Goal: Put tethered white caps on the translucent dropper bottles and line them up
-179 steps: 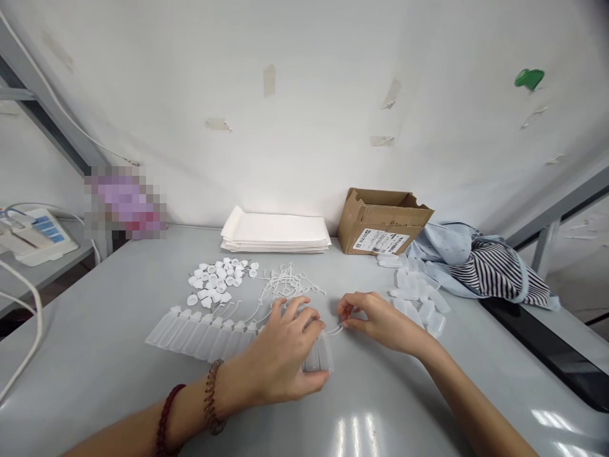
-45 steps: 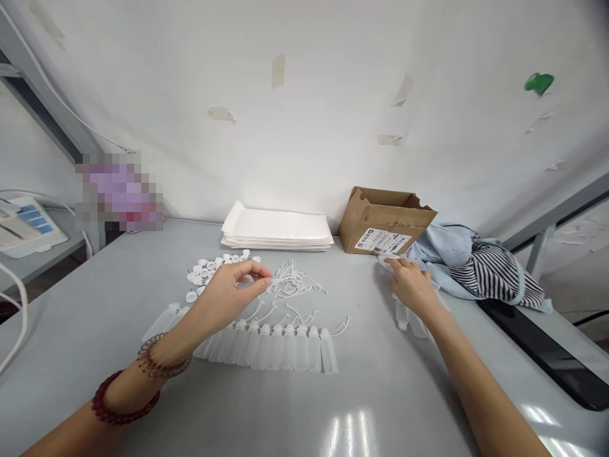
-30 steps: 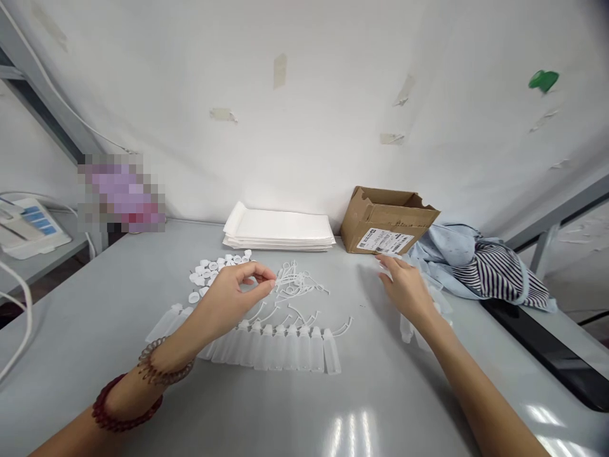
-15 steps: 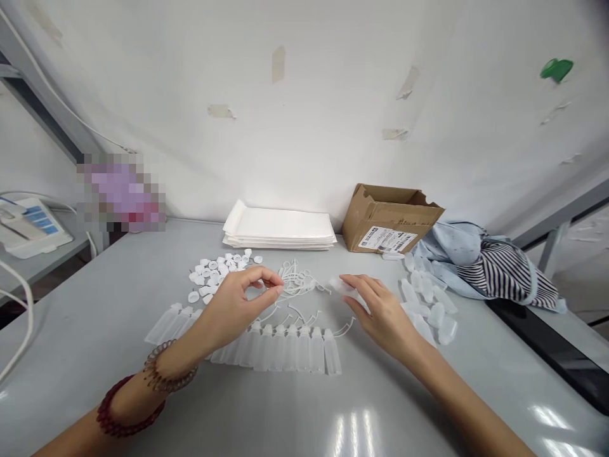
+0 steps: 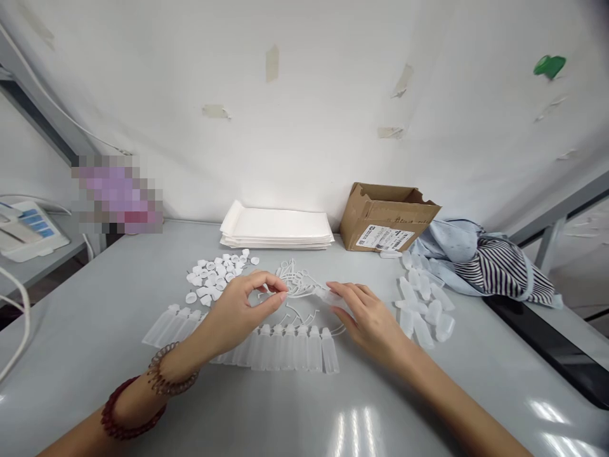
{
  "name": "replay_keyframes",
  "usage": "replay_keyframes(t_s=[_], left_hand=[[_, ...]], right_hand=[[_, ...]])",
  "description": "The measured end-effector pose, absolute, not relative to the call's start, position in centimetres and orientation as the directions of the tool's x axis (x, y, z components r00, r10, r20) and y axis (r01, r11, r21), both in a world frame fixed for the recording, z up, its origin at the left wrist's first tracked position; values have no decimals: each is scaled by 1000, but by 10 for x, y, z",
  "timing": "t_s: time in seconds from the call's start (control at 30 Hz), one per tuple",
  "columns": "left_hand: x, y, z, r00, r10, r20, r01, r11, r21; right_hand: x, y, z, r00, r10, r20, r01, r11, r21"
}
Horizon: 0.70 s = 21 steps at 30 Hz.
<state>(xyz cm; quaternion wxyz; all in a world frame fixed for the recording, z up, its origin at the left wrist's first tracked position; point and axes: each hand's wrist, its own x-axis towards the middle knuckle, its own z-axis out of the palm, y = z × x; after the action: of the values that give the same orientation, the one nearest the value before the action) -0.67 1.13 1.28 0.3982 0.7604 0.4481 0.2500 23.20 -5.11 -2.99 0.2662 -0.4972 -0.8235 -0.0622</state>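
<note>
My left hand [image 5: 240,309] hovers above a row of small translucent plastic bottles [image 5: 266,337] lying side by side on the grey table [image 5: 285,406]. Its thumb and forefinger pinch a thin white strap piece. My right hand [image 5: 368,317] holds a small translucent bottle [image 5: 328,296] in its fingers, the bottle's end pointing toward the left hand's pinch. A tangle of white strap pieces [image 5: 295,282] lies just behind both hands. A heap of white caps [image 5: 216,276] is to the left of it.
Loose translucent bottles [image 5: 423,304] lie at the right of my right hand. A stack of white padded envelopes [image 5: 276,227] and an open cardboard box [image 5: 385,219] stand against the wall. Blue and striped cloth [image 5: 485,263] lies at the right, beside a black strip [image 5: 547,349].
My right hand picked a bottle from the pile near the box and brought it left to the middle. My left hand stayed above the row with its pinch closed.
</note>
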Motion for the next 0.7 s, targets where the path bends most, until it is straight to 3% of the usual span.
replay_keyframes(t_s=[0.4, 0.7], left_hand=[[-5, 3, 15, 568, 823, 18, 418, -307, 855], [-6, 1, 12, 683, 730, 5, 265, -254, 930]], right_hand=[[225, -58, -25, -337, 865, 372, 826, 461, -324], [223, -58, -27, -347, 838, 421, 789, 504, -351]])
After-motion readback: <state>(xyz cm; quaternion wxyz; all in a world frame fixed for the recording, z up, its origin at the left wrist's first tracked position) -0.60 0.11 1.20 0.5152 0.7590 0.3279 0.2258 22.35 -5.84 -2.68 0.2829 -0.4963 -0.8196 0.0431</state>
